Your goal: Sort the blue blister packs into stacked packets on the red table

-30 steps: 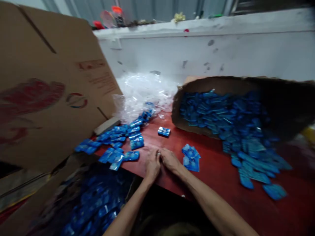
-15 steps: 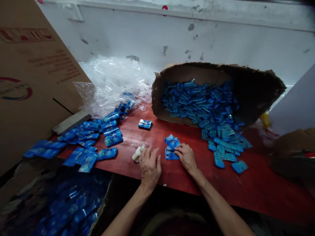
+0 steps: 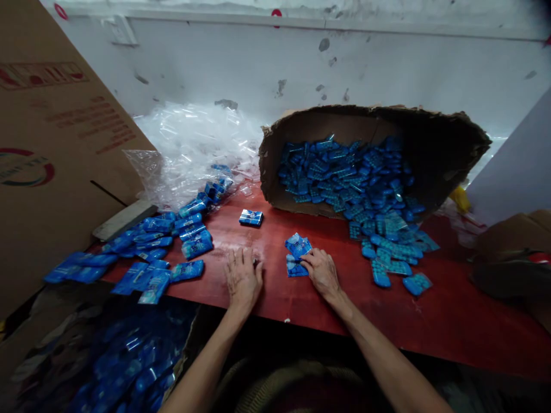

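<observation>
My left hand [image 3: 243,282] lies palm down on the red table, its fingers stretched out. A white crumpled wad seen there earlier is hidden, apparently under this hand. To the right, my right hand [image 3: 323,273] is closed, its thumb and fingertips pinching the edge of a blue printed card [image 3: 297,267] that lies on the table. Another blue printed card [image 3: 298,245] rests just above, overlapping it. A small stack of blue cards [image 3: 251,217] sits farther back, between the hands and the plastic heap.
A torn cardboard box [image 3: 275,201] on its side spills blue packs [image 3: 391,258] at right. Clear plastic sleeves [image 3: 202,137] are heaped behind; filled blue packs [image 3: 148,238] lie left. A big carton [image 3: 64,126] stands at left. Below the red table's [image 3: 275,304] edge are more blue packs [image 3: 133,355].
My left hand has slid left over the white wad, which is now out of sight. My right hand stays at the blue card. The view has shifted slightly.
</observation>
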`<state>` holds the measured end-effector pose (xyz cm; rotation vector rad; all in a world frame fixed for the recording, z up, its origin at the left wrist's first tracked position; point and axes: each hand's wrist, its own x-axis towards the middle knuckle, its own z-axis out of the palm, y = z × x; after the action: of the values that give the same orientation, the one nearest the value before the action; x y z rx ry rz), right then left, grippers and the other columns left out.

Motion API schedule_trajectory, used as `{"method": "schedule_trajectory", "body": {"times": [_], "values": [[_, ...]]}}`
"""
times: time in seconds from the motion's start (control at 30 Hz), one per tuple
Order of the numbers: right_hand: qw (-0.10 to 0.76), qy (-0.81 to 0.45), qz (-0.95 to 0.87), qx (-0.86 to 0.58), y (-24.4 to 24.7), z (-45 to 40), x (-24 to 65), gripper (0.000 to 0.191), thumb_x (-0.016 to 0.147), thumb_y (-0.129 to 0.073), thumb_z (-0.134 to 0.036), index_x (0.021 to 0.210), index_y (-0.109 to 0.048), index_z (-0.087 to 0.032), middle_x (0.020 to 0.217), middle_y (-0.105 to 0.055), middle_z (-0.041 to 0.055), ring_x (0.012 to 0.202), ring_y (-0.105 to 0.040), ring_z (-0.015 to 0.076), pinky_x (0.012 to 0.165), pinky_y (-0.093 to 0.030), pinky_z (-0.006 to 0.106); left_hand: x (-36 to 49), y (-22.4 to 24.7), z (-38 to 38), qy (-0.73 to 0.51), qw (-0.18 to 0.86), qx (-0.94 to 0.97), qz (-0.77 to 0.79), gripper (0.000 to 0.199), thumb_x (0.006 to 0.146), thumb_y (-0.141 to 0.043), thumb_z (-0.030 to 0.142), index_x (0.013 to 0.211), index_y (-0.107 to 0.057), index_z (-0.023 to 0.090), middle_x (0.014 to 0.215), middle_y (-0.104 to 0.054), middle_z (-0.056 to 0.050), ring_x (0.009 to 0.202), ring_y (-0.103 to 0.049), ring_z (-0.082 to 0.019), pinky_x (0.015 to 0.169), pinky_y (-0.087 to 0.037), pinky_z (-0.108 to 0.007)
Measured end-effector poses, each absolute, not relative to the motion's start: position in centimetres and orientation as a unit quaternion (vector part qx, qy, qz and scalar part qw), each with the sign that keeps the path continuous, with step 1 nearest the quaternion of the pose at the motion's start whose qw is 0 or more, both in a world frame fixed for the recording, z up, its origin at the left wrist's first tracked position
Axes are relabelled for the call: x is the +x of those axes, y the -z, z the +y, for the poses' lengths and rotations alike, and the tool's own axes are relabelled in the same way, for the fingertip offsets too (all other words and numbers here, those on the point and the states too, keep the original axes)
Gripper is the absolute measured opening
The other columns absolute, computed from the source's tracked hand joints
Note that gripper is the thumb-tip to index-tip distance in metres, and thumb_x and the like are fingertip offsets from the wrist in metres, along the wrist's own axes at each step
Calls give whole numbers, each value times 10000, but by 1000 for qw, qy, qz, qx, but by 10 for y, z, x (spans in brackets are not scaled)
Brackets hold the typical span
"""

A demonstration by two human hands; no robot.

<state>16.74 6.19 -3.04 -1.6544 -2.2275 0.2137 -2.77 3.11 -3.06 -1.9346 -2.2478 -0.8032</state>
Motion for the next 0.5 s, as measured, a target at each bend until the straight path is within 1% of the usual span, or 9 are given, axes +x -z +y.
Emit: {"method": "schedule_trajectory", "body": {"times": [0.07,0.13,0.2,0.27,0.33,0.37,0.4,0.47,0.5], "values": [[184,-70,-784,-589,32,64,166,160,806,-511,-289,891,-645,-271,855,-603,37,815,-481,176,681,-315,278,-43,35,44,214,29,-652,-727,355,782,-411,290,1074,-529,125,1157,-500,-168,1171,-318,-351,910,-255,-524],[190,-62,-779,-594,31,65,165,175,816,-493,-305,890,-648,-268,841,-602,40,808,-479,174,673,-307,280,-48,33,50,213,34,-661,-718,351,780,-418,293,1062,-539,123,1163,-496,-174,1184,-299,-354,924,-231,-532],[200,-55,-775,-597,29,64,165,180,819,-487,-308,884,-650,-269,845,-600,39,790,-476,172,662,-299,281,-42,26,46,264,38,-647,-714,375,773,-435,306,1081,-529,114,1194,-469,-184,1201,-270,-357,941,-209,-531],[230,-48,-766,-599,25,60,164,176,816,-494,-298,889,-651,-265,862,-597,41,782,-472,170,666,-296,284,-27,16,35,352,-12,-618,-703,412,770,-444,327,1118,-500,113,1185,-476,-180,1167,-333,-331,935,-255,-495],[276,-47,-757,-590,18,53,163,176,809,-505,-286,907,-649,-259,879,-592,44,791,-469,170,688,-302,291,-7,9,23,437,-160,-569,-678,478,752,-476,364,1165,-448,125,1089,-541,-154,1003,-495,-263,844,-380,-415],[298,-51,-756,-580,14,49,162,179,807,-509,-281,918,-647,-258,888,-589,44,801,-469,171,703,-306,295,3,8,18,464,-264,-524,-664,516,729,-506,388,1172,-432,133,1008,-578,-134,868,-557,-224,745,-437,-365],[315,-58,-758,-568,9,45,160,184,806,-509,-276,929,-645,-261,896,-587,44,812,-468,172,716,-311,299,13,7,14,475,-369,-473,-643,529,704,-535,409,1146,-446,132,923,-605,-111,737,-580,-187,638,-458,-313],[337,-82,-765,-542,1,35,156,193,807,-504,-258,939,-643,-271,906,-585,40,826,-471,172,732,-322,304,26,9,11,485,-520,-372,-596,476,665,-571,433,1020,-520,121,729,-615,-54,531,-542,-118,471,-410,-222],[345,-103,-766,-533,-2,31,154,198,805,-503,-249,943,-642,-273,908,-585,39,835,-473,173,739,-328,307,30,11,11,492,-559,-335,-577,429,653,-584,432,940,-551,116,646,-599,-27,477,-513,-94,436,-378,-195]]}}
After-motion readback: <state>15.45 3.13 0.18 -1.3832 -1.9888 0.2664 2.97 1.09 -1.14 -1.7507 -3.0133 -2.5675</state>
